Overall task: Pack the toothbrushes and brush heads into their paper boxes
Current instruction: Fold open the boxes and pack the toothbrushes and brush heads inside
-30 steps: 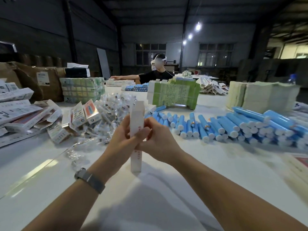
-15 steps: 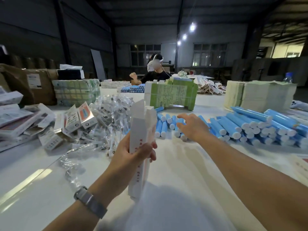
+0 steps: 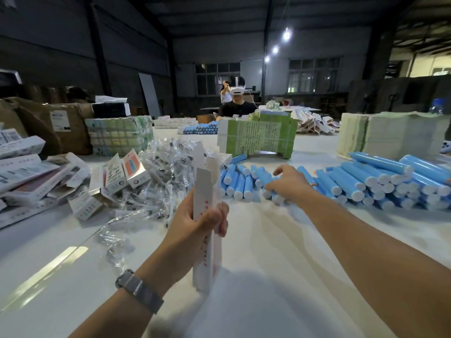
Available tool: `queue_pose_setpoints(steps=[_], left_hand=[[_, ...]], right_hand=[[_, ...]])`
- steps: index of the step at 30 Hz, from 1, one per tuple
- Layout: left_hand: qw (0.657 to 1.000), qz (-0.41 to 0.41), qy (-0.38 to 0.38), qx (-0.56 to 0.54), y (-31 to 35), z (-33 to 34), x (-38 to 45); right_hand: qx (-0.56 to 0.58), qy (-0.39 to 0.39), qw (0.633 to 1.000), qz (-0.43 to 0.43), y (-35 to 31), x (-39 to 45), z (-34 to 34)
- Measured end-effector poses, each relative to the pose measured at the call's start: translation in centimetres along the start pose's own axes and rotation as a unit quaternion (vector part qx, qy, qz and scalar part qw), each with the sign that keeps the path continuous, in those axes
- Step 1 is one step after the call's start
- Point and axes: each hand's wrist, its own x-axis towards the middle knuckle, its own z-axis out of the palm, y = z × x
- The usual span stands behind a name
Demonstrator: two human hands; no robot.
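We see the left hand (image 3: 195, 230) wrapped around a tall white paper box (image 3: 206, 215), fingers pressed against its sides, holding it upright above the white table (image 3: 268, 264) with its top flaps open. Red marks run down the box's front, too small for us to read. A grey watch (image 3: 139, 290) sits on that wrist.

The right hand (image 3: 288, 182) reaches out, fingers curled over the blue toothbrush tubes (image 3: 268, 181) lying in a row; we cannot tell whether it has 1 gripped. A larger heap of blue tubes (image 3: 390, 184) lies to the right.

Left of the box sit brush heads in clear wrappers (image 3: 168, 172) and small printed cartons (image 3: 127, 172), their lettering illegible. Behind stands a green bundle of flat boxes (image 3: 258, 139) covered in dense unreadable print. A person wearing a white headset (image 3: 236, 90) sits beyond it.
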Motion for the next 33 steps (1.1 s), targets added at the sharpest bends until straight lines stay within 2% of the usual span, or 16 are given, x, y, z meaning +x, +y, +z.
queue_pose_setpoints(steps=[2, 4, 7, 9, 10, 14, 23, 25, 28, 30, 33], left_hand=[[1.0, -0.006, 0.01, 0.001, 0.2, 0.1, 0.0], [1.0, -0.01, 0.013, 0.003, 0.2, 0.0, 0.1], [1.0, -0.025, -0.004, 0.001, 0.0, -0.3, -0.1], [0.999, -0.036, -0.02, -0.003, 0.2, -0.4, -0.4], [0.999, -0.041, -0.028, -0.004, 0.3, -0.4, -0.6], [0.997, -0.051, -0.045, -0.027, 0.7, -0.4, -1.0], [0.997, -0.055, -0.047, 0.0, 0.6, -0.5, -0.9], [0.997, -0.058, -0.044, 0.008, 0.6, -0.5, -0.9], [0.998, -0.058, -0.037, 0.012, 0.6, -0.4, -0.9], [0.998, -0.054, -0.034, -0.004, 0.7, -0.5, -0.8], [0.997, -0.057, -0.037, -0.024, 0.6, -0.6, -0.8]], right_hand=[[0.216, -0.044, 0.975, 0.012, -1.1, -1.8, -0.1], [0.355, -0.084, 0.931, -0.03, -3.0, -4.0, -0.8], [0.468, -0.127, 0.863, -0.143, -6.2, -8.0, -3.1], [0.526, -0.155, 0.815, -0.187, -7.9, -10.5, -4.4], [0.534, -0.166, 0.804, -0.201, -8.5, -11.7, -4.8], [0.48, -0.146, 0.819, -0.279, -9.7, -14.5, -5.1], [0.478, -0.139, 0.803, -0.327, -10.1, -15.2, -5.6], [0.393, -0.079, 0.837, -0.372, -10.1, -15.3, -5.2], [0.178, 0.031, 0.88, -0.439, -9.9, -15.3, -3.9], [0.154, 0.007, 0.881, -0.447, -9.6, -15.3, -3.1], [0.218, -0.066, 0.865, -0.448, -9.1, -14.9, -2.7]])
